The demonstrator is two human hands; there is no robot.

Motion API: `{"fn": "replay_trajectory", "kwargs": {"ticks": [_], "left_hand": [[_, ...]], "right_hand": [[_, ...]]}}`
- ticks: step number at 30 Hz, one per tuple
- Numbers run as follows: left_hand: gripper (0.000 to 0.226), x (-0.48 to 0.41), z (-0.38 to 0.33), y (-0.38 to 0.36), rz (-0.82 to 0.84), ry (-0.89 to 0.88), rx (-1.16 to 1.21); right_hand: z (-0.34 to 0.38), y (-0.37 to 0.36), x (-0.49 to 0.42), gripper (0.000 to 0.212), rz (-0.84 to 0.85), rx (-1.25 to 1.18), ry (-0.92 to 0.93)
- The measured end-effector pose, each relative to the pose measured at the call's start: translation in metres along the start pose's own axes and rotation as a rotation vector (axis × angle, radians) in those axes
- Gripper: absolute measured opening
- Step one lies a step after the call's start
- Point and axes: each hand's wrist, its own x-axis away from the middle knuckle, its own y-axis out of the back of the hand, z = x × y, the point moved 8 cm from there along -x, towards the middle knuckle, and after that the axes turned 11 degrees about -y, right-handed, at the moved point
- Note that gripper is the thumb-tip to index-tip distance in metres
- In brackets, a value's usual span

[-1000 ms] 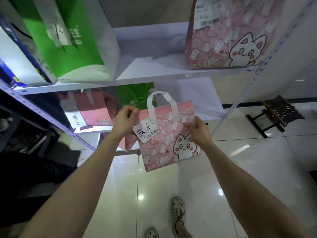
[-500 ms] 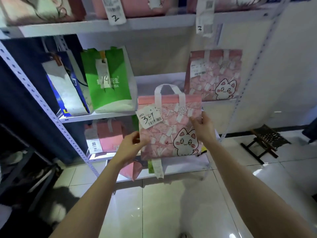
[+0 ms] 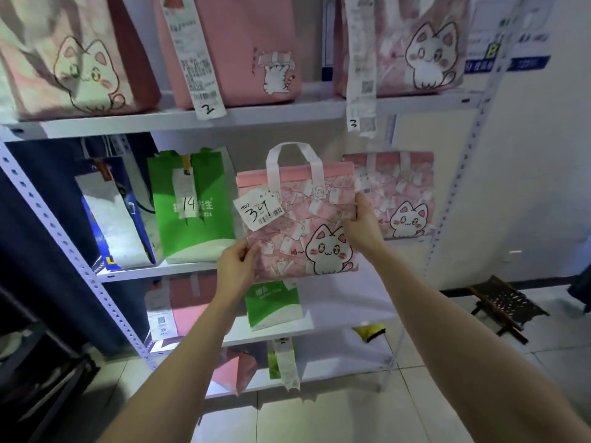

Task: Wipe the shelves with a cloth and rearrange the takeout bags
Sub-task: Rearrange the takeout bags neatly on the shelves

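The left hand and right hand are each curled on an edge of a pink cat bag, held before the middle shelf between a green bag and a twin bag. Rearranging is judged under way; a push into that gap is called for. The bag is raised since earlier.

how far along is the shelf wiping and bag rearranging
Looks done: three pink bags stand in a row on the top shelf. In hand: left hand and right hand grip the cat bag tagged 34 before the gap between the green bag and another cat bag, seemingly not set down. Left: placing it, the lower-shelf bags; neither hand holds a cloth.
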Motion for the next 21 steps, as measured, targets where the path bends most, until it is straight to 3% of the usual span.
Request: {"fn": "replay_trajectory", "kwargs": {"ticks": [6,9,14,18,21], "left_hand": [[0.016,-0.032,0.024,-0.017,-0.048,0.067,-0.057],[0.015,-0.037,0.036,-0.029,-0.060,0.088,-0.072],[0.016,-0.050,0.042,-0.050,-0.095,0.106,-0.081],[0.016,-0.068,0.039,-0.066,-0.049,0.125,-0.083],[0.017,-0.080,0.039,-0.073,-0.043,0.111,-0.141]], "right_hand": [[-0.017,-0.015,-0.052,0.062,0.044,0.066,-0.052],[-0.028,-0.023,-0.073,0.049,0.058,0.125,-0.035],[-0.048,-0.019,-0.095,0.045,0.050,0.197,-0.065],[-0.058,-0.014,-0.109,0.070,0.089,0.228,-0.084],[-0.067,-0.017,-0.115,0.068,0.099,0.301,-0.079]]}}
